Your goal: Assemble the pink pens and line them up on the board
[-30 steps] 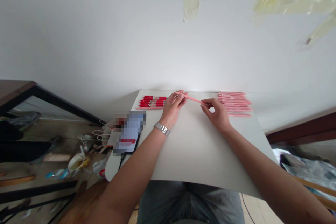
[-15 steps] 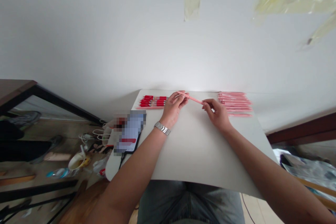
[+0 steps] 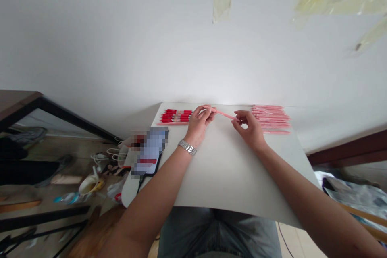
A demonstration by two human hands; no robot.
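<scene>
A slim pink pen (image 3: pixel 224 114) is held aloft over the white table (image 3: pixel 223 177), slanting down to the right. My left hand (image 3: pixel 199 123), with a metal watch on its wrist, is closed around its left part. At the other end, the thumb and a finger of my right hand (image 3: pixel 249 127) touch the pen's tip while the index finger is lifted off. Beside my left hand lies a row of red pens (image 3: pixel 177 116) with clear middles, and a pink strip (image 3: pixel 172 123) in front of them. To the right of my right hand lies a stack of pink pens (image 3: pixel 272 117).
A phone (image 3: pixel 149 153), blurred out, lies at the table's left edge with a cable. The white wall (image 3: pixel 193 48) stands directly behind the table. On the floor at left are a cup (image 3: pixel 88 185), a bottle (image 3: pixel 68 198) and a plastic bag (image 3: pixel 116 189).
My right index finger has risen away from the pen, and the right hand has shifted slightly along its end. The left hand keeps its hold, with a slight shift left.
</scene>
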